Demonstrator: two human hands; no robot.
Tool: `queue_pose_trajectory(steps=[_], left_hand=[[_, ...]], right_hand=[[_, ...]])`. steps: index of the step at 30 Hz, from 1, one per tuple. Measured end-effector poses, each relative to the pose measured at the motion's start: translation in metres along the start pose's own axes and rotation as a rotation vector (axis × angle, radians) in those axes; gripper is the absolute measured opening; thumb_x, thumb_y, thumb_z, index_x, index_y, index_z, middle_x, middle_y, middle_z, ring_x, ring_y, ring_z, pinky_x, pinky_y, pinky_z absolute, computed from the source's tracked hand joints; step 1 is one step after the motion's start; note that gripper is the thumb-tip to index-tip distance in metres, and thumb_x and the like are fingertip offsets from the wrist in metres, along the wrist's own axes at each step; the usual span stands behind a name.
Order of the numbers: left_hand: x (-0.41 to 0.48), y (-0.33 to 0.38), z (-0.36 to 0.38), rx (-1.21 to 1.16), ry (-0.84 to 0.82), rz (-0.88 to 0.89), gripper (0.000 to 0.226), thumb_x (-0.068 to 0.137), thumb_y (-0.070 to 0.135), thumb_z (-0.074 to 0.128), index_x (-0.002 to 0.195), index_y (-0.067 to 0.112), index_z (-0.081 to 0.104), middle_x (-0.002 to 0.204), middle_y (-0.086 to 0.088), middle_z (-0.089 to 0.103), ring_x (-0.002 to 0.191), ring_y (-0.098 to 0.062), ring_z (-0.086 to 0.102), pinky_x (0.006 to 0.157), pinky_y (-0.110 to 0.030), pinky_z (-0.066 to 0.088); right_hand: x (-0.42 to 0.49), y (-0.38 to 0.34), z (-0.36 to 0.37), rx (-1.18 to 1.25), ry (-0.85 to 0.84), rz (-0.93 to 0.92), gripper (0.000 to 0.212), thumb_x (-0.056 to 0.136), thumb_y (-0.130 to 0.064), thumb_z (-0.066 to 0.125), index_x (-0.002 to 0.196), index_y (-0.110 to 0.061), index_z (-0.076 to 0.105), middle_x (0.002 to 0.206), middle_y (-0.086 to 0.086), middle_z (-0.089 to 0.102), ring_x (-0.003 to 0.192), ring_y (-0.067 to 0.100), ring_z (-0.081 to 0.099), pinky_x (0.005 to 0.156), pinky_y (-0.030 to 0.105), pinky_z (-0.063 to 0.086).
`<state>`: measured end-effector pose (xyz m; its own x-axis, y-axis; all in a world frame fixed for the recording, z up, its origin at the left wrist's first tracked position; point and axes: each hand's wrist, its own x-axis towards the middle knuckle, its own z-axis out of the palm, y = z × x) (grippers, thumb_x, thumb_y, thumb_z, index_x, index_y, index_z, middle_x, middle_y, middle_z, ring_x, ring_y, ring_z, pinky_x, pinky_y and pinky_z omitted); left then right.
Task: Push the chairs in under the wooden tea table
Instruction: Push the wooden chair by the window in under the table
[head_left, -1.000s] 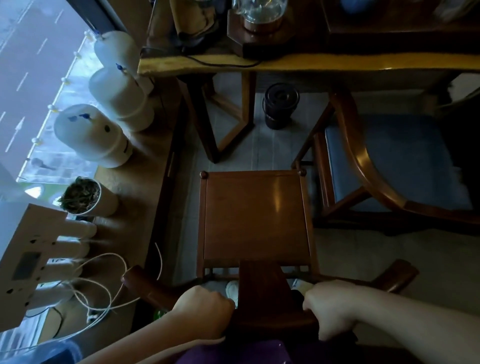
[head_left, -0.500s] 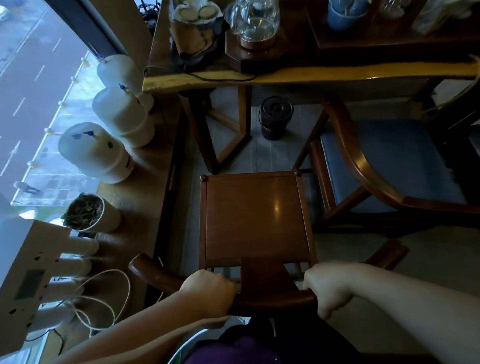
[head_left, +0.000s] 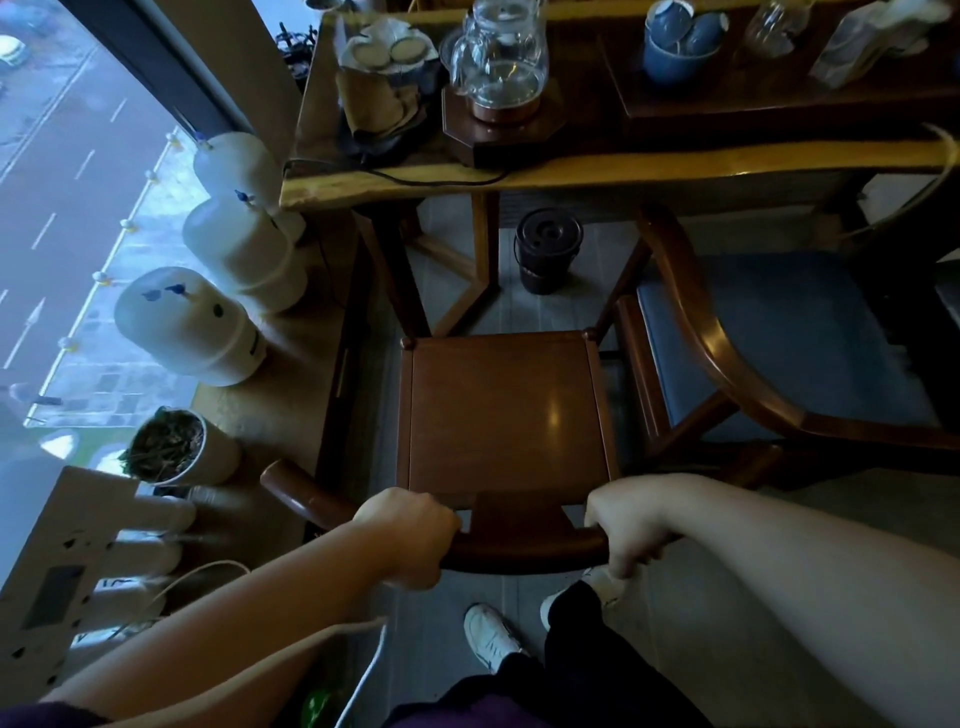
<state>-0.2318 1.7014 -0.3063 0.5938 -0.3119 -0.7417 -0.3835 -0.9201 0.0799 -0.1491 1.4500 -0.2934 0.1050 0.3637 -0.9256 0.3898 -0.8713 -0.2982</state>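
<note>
Wooden tea table (head_left: 675, 171) stands by a window (head_left: 62, 171); both hands (head_left: 410, 538) clamp the chair (head_left: 506, 410).

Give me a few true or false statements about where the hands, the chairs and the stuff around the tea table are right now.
1. Both hands grip the curved back rail of the bare wooden chair. True: the left hand and right hand are closed on it.
2. That chair's seat is already fully under the tea table. False: the whole seat shows, short of the table edge.
3. The chair to its right has a blue seat cushion. True.
4. The dark lidded bucket stands on the tabletop. False: it stands on the floor below the table.
5. A glass teapot sits on the table. True.
</note>
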Motion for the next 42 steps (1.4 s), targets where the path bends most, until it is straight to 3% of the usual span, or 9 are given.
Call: queue_pose_trajectory(steps=[8,15,21,26,28,33,37,42], left_hand=[[0.025,-0.031,-0.034,-0.016,0.033,-0.033,0.009,0.079,0.031,0.060,0.080,0.033,0.052,0.070,0.006,0.060,0.059,-0.011,0.058,0.060,-0.030,0.054],[0.037,-0.048,-0.056,-0.008,0.060,-0.035,0.011,0.079,0.037,0.060,0.085,0.034,0.052,0.066,0.010,0.054,0.054,-0.005,0.048,0.044,-0.023,0.030],[0.046,-0.061,-0.068,-0.036,0.042,-0.037,0.012,0.081,0.040,0.060,0.082,0.035,0.049,0.069,0.010,0.057,0.057,-0.005,0.052,0.051,-0.024,0.040],[0.050,-0.063,-0.070,-0.052,0.023,-0.027,0.008,0.083,0.035,0.059,0.089,0.033,0.055,0.073,0.009,0.061,0.062,-0.006,0.057,0.060,-0.026,0.051],[0.050,-0.063,-0.070,-0.051,0.021,-0.024,0.007,0.083,0.033,0.059,0.089,0.033,0.055,0.073,0.008,0.061,0.062,-0.006,0.057,0.061,-0.026,0.051],[0.049,-0.064,-0.071,-0.046,0.017,-0.018,0.008,0.082,0.036,0.059,0.089,0.033,0.056,0.071,0.009,0.060,0.060,-0.006,0.056,0.056,-0.024,0.046],[0.048,-0.063,-0.070,-0.041,0.013,-0.026,0.011,0.082,0.041,0.059,0.088,0.033,0.055,0.071,0.008,0.060,0.060,-0.007,0.056,0.057,-0.026,0.048],[0.049,-0.058,-0.071,-0.041,0.005,-0.029,0.007,0.081,0.033,0.059,0.082,0.032,0.053,0.071,0.007,0.060,0.059,-0.008,0.057,0.057,-0.027,0.050]], right_hand=[[0.019,0.013,-0.057,0.005,0.029,-0.024,0.020,0.081,-0.015,0.076,0.079,-0.021,0.058,0.077,0.011,0.072,0.062,0.019,0.065,0.057,0.030,0.051],[0.032,0.022,-0.087,0.048,0.017,-0.008,0.017,0.075,-0.017,0.076,0.089,-0.011,0.067,0.067,0.008,0.070,0.060,0.021,0.063,0.056,0.032,0.049],[0.039,0.027,-0.106,0.111,0.001,0.008,0.030,0.070,-0.015,0.075,0.098,-0.007,0.068,0.070,0.011,0.067,0.059,0.023,0.061,0.057,0.035,0.051],[0.041,0.030,-0.108,0.109,0.001,-0.007,0.022,0.069,-0.014,0.075,0.086,-0.016,0.060,0.068,0.010,0.066,0.058,0.022,0.061,0.056,0.035,0.050],[0.041,0.029,-0.109,0.094,0.007,-0.021,0.035,0.072,-0.013,0.075,0.102,-0.024,0.060,0.069,0.010,0.067,0.059,0.022,0.062,0.057,0.036,0.051],[0.039,0.027,-0.109,0.082,0.010,-0.022,0.023,0.073,-0.011,0.075,0.078,-0.024,0.057,0.067,0.008,0.066,0.058,0.020,0.060,0.055,0.032,0.049],[0.038,0.025,-0.108,0.081,0.015,-0.015,0.020,0.073,-0.010,0.075,0.093,-0.009,0.069,0.073,0.010,0.068,0.061,0.020,0.062,0.055,0.031,0.050],[0.038,0.028,-0.104,0.068,0.004,-0.010,0.023,0.076,-0.011,0.075,0.077,-0.024,0.056,0.072,0.011,0.066,0.061,0.020,0.061,0.057,0.032,0.049]])
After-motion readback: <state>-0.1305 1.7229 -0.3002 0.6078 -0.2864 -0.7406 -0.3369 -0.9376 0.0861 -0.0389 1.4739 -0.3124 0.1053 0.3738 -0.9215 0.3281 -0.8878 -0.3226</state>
